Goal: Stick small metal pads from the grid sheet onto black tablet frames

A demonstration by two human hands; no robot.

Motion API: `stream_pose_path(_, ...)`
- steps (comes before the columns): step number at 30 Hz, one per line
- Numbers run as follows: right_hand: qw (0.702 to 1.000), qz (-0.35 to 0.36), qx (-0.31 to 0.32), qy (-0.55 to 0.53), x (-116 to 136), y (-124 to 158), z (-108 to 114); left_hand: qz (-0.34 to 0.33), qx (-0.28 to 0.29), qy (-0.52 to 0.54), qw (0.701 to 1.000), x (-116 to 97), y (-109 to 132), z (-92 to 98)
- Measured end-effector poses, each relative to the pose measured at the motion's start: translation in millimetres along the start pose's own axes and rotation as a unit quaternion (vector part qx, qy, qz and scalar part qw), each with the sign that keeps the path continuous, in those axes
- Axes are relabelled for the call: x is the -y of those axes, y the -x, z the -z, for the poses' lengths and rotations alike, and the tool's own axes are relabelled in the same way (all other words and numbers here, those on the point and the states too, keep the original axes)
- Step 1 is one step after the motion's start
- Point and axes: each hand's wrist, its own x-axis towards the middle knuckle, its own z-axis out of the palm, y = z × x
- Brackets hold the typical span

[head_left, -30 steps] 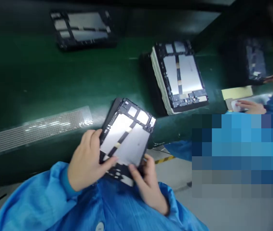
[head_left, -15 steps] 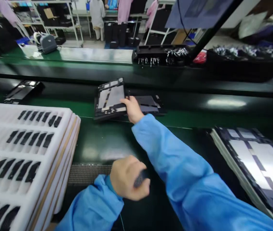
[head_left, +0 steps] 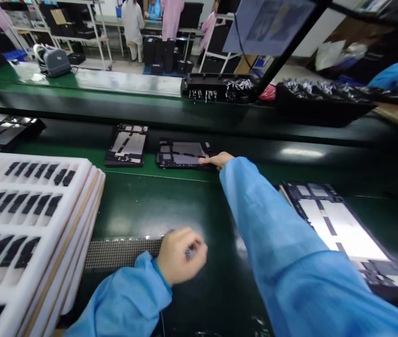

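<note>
Fingers curled, our left hand (head_left: 181, 255) closed on a small dark item (head_left: 189, 253) beside the white foam tray stack (head_left: 33, 234), while our outstretched, open right hand (head_left: 218, 160) touched the tablet frame (head_left: 184, 154) lying flat on the green conveyor belt (head_left: 150, 206).

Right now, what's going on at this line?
A person in a blue smock is working here. Their right hand rests on the edge of a black rectangular tablet frame with grey panels, lying on a green assembly bench. Their blurred left hand closes around a small dark item above a grey mesh strip. Stacked white foam trays sit alongside.
</note>
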Motion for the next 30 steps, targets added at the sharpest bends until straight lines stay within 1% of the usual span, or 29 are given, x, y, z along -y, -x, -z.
stream_pose_path(2,0.998,-0.014,0.04,-0.052,-5,21,-9,0.081,-0.075,0.045,0.993,0,-36,5.3)
stream_pose_path(4,0.989,-0.014,0.09,-0.114,-19,62,-18,0.139,-0.126,0.085,0.979,-2,-79,10.8)
stream_pose_path(6,0.975,-0.001,0.146,-0.165,-49,121,-19,0.174,-0.142,0.109,0.968,-8,-113,13.3)
stream_pose_path(7,0.965,0.01,0.181,-0.188,-70,155,-15,0.187,-0.142,0.114,0.965,-12,-121,12.8)
stream_pose_path(8,0.955,0.018,0.21,-0.208,-93,190,-9,0.197,-0.136,0.116,0.964,-17,-122,11.3)
stream_pose_path(9,0.948,0.026,0.226,-0.224,-118,223,-1,0.205,-0.123,0.115,0.964,-23,-117,8.9)
stream_pose_path(10,0.94,0.043,0.225,-0.251,-142,254,9,0.213,-0.1,0.111,0.966,-28,-105,6.1)
stream_pose_path(11,0.937,0.062,0.193,-0.285,-164,281,20,0.221,-0.066,0.106,0.967,-34,-88,2.9)
stream_pose_path(12,0.94,0.058,0.145,-0.302,-183,303,31,0.231,-0.018,0.099,0.968,-40,-70,-0.6)
stream_pose_path(13,0.943,0.046,0.09,-0.317,-197,319,41,0.244,0.042,0.089,0.965,-45,-51,-4.6)
stream_pose_path(14,0.944,0.029,0.035,-0.327,-207,330,48,0.256,0.106,0.076,0.958,-50,-33,-9.4)
stream_pose_path(15,0.942,0.013,-0.007,-0.335,-212,336,53,0.266,0.166,0.058,0.948,-55,-19,-14.6)
stream_pose_path(16,0.937,0.011,-0.033,-0.347,-214,338,55,0.271,0.216,0.036,0.937,-59,-8,-20.0)
stream_pose_path(17,0.931,0.022,-0.037,-0.362,-211,336,54,0.272,0.253,0.007,0.928,-63,-2,-24.6)
stream_pose_path(18,0.925,0.043,-0.021,-0.377,-206,331,50,0.267,0.275,-0.029,0.923,-67,0,-27.6)
stream_pose_path(19,0.918,0.07,0.006,-0.39,-198,324,45,0.256,0.282,-0.073,0.922,-71,-1,-28.0)
stream_pose_path(20,0.91,0.103,0.031,-0.401,-188,314,37,0.241,0.272,-0.122,0.923,-75,-5,-25.1)
stream_pose_path(22,0.898,0.184,0.066,-0.393,-166,287,17,0.206,0.223,-0.224,0.926,-82,-18,-9.5)
stream_pose_path(23,0.897,0.226,0.071,-0.372,-156,270,6,0.193,0.188,-0.272,0.924,-83,-25,2.0)
stream_pose_path(24,0.9,0.268,0.075,-0.334,-148,252,-6,0.187,0.163,-0.309,0.918,-83,-31,14.6)
stream_pose_path(25,0.907,0.297,0.085,-0.286,-142,234,-19,0.185,0.156,-0.333,0.911,-80,-37,26.9)
stream_pose_path(27,0.914,0.33,0.132,-0.197,-138,200,-43,0.189,0.173,-0.35,0.901,-68,-43,45.8)
stream_pose_path(28,0.912,0.338,0.158,-0.168,-138,187,-53,0.19,0.188,-0.353,0.897,-61,-44,51.2)
stream_pose_path(30,0.906,0.347,0.201,-0.139,-142,171,-67,0.177,0.217,-0.378,0.882,-49,-42,54.4)
